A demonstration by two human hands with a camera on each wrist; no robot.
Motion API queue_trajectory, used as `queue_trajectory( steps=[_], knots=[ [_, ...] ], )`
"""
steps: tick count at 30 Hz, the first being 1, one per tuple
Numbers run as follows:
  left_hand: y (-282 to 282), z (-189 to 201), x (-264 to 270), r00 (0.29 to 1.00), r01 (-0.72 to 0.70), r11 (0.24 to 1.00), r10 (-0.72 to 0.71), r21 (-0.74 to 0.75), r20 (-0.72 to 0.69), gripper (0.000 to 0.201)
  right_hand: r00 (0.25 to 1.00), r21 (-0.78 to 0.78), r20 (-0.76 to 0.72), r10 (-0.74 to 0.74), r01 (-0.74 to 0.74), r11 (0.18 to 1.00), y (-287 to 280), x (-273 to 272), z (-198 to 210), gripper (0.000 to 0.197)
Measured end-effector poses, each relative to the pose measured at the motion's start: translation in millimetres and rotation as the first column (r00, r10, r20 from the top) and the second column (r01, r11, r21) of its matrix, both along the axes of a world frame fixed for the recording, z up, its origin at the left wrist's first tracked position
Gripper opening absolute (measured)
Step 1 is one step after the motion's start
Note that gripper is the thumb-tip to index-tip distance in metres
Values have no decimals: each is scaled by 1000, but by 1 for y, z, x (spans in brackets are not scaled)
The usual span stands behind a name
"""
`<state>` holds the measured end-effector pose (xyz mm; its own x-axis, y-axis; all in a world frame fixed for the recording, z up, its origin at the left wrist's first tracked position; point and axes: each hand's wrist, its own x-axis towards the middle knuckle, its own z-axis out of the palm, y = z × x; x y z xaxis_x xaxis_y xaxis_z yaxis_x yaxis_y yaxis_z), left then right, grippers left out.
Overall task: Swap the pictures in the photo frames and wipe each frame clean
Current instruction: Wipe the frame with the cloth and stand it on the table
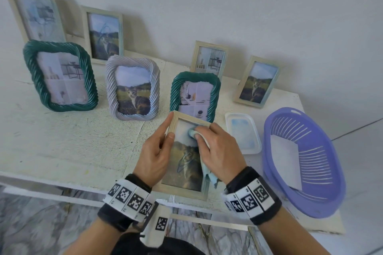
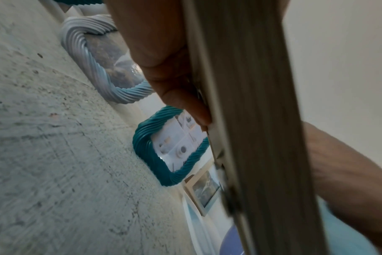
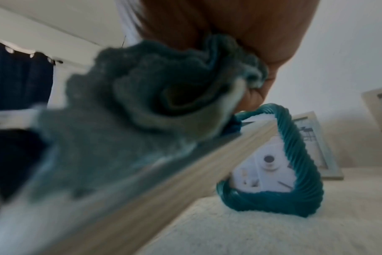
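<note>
I hold a pale wooden frame (image 1: 182, 189) with a cat picture tilted above the table's near edge. My left hand (image 1: 158, 147) grips its left side, thumb on the front, index finger along the top corner; the frame's edge (image 2: 251, 120) fills the left wrist view. My right hand (image 1: 215, 147) clutches a light blue cloth (image 1: 191, 132) and presses it on the upper glass. The bunched cloth (image 3: 129, 103) lies on the frame (image 3: 142, 181) in the right wrist view. Scribbled marks show on the lower part of the glass.
Several other frames stand on the white table (image 1: 72, 141): two teal twisted ones (image 1: 60, 76) (image 1: 194, 93), a grey twisted one (image 1: 132, 89), and pale wooden ones along the wall. A white tray (image 1: 242, 132) and a purple basket (image 1: 302, 159) sit to the right.
</note>
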<state>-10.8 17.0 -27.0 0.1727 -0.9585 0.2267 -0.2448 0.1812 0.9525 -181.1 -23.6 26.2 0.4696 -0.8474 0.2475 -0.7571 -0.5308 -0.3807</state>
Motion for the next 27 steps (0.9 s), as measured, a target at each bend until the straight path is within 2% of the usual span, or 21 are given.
queue_trajectory(
  steps=[3, 5, 7, 10, 15, 18, 21, 24, 27],
  knots=[
    [-2, 1, 7, 1000, -18, 1000, 18, 7, 10, 51, 984, 122, -19, 177, -173, 977, 19, 1, -5, 27],
    [-1, 1, 8, 1000, -23, 1000, 23, 13, -5, 51, 972, 153, -67, 226, -214, 965, 23, -7, -6, 33],
    [0, 2, 5, 1000, -21, 1000, 21, 20, -11, 49, 985, 119, -80, 154, -144, 982, 15, -14, -5, 33],
    [0, 2, 0, 1000, -15, 999, 16, 37, -13, 49, 996, 30, -90, 17, -15, 999, 8, -15, -3, 22],
    [3, 1, 8, 998, -56, 997, 57, 59, -22, 47, 980, 159, -117, 163, -143, 977, 37, -11, -4, 25],
    [5, 2, 4, 997, -67, 996, 69, 59, -30, 48, 984, 103, -167, 58, -41, 994, 28, -13, -4, 28],
    [6, 2, 1, 997, -56, 997, 58, 55, -45, 48, 988, 40, -148, -48, 55, 998, 23, -8, -6, 38],
    [8, 4, 4, 996, -74, 995, 78, 72, -50, 47, 996, 136, -68, 54, -44, 990, 43, -4, -11, 32],
    [9, 5, 5, 993, -95, 991, 101, 93, -62, 48, 982, 195, -89, 165, -146, 970, 53, -13, -9, 26]
  ],
)
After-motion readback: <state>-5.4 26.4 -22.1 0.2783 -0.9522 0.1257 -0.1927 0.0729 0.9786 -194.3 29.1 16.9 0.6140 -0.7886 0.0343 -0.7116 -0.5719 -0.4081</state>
